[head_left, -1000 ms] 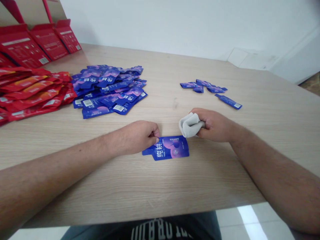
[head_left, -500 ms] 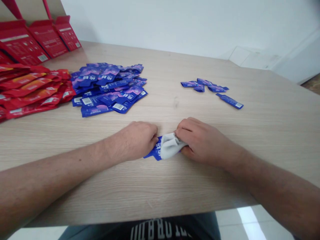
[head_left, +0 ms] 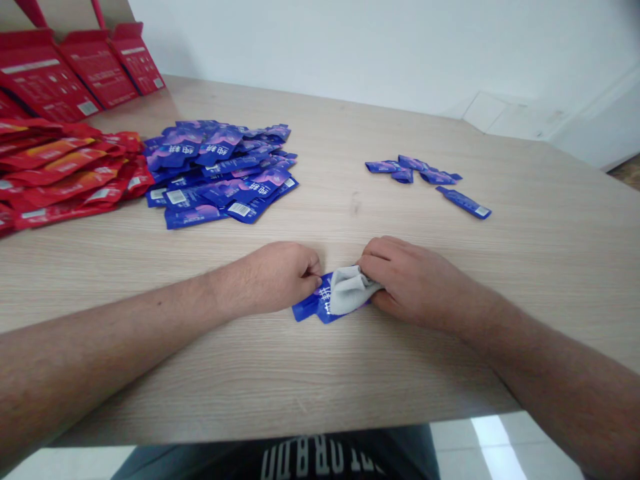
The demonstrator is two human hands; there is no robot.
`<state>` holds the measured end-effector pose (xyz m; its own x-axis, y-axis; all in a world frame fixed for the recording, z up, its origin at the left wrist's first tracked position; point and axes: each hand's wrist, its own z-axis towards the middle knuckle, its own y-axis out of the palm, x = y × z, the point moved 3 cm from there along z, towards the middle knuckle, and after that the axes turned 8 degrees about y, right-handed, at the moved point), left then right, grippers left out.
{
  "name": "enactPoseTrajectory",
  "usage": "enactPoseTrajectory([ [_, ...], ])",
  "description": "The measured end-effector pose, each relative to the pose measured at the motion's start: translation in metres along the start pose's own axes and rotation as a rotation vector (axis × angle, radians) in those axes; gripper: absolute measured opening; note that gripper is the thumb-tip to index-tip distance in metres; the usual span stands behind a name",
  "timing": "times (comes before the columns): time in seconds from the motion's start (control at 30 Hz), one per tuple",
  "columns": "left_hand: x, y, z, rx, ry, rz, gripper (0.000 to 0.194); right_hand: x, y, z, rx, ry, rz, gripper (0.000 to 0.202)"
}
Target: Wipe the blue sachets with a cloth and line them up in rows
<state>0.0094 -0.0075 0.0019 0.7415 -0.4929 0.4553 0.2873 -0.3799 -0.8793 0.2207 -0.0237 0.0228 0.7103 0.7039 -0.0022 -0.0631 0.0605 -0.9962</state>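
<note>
A blue printed sachet (head_left: 310,308) lies on the wooden table in front of me, under a folded light-grey cloth (head_left: 350,291). My left hand (head_left: 287,277) is closed at the sachet's left end, thumb and fingers pinched on its edge. The fingers of my right hand (head_left: 407,277) are wrapped around the cloth, pressing it onto the sachet's right part, which is mostly hidden. Behind my left hand is a pile of similar blue sachets (head_left: 225,173).
Red sachets (head_left: 65,173) are heaped at the far left, before open red cartons (head_left: 95,73). Several blue sachets (head_left: 425,170) lie loosely at the back right, one sachet (head_left: 465,203) slightly nearer. A white wall (head_left: 350,47) borders the table's (head_left: 250,393) far edge.
The cloth and my right hand have shifted slightly right along the sachet, showing a little more of its left end. My left hand keeps its pinch. The whole view has moved slightly.
</note>
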Motion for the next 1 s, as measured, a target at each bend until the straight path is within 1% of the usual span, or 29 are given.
enactPoseTrajectory([
  [0.07,0.001,0.001,0.0,0.031,0.006,-0.026,0.018,-0.001,0.0,0.0,0.008,0.007,-0.01,0.011],
  [0.13,0.003,0.003,0.001,0.061,0.014,-0.051,0.019,-0.008,0.0,0.001,0.038,-0.013,-0.013,0.009],
  [0.2,0.005,0.004,0.001,0.081,0.022,-0.072,0.019,-0.016,-0.001,0.001,0.058,-0.074,-0.004,0.011],
  [0.27,0.006,0.005,0.002,0.082,0.026,-0.088,0.019,-0.021,-0.001,0.001,0.045,-0.139,0.018,0.015],
  [0.33,0.007,0.004,0.002,0.08,0.036,-0.095,0.019,-0.017,-0.001,0.001,0.019,-0.14,0.035,0.013],
  [0.4,0.007,0.004,0.003,0.076,0.05,-0.096,0.02,-0.01,-0.001,0.001,0.008,-0.09,0.024,0.009],
  [0.47,0.007,0.004,0.003,0.075,0.056,-0.101,0.02,-0.008,-0.002,0.0,0.016,-0.051,-0.009,0.007],
  [0.5,0.006,0.004,0.003,0.082,0.052,-0.104,0.02,-0.01,-0.003,0.0,0.024,-0.059,-0.017,0.007],
  [0.57,0.005,0.004,0.004,0.103,0.04,-0.104,0.019,-0.018,-0.004,-0.001,0.029,-0.119,-0.004,0.011],
  [0.63,0.004,0.005,0.004,0.122,0.025,-0.11,0.018,-0.022,-0.005,-0.003,0.013,-0.171,0.019,0.015],
  [0.7,0.003,0.005,0.005,0.127,0.016,-0.127,0.018,-0.015,-0.006,-0.003,-0.003,-0.149,0.019,0.017],
  [0.8,0.003,0.005,0.005,0.122,0.009,-0.156,0.02,0.002,-0.006,-0.004,-0.019,-0.052,-0.004,0.014],
  [0.87,0.003,0.004,0.005,0.117,0.007,-0.158,0.021,0.005,-0.006,-0.002,-0.004,-0.035,-0.011,0.014],
  [1.0,0.004,0.004,0.006,0.126,0.007,-0.142,0.02,-0.008,-0.002,0.002,0.042,-0.15,0.015,0.022],
])
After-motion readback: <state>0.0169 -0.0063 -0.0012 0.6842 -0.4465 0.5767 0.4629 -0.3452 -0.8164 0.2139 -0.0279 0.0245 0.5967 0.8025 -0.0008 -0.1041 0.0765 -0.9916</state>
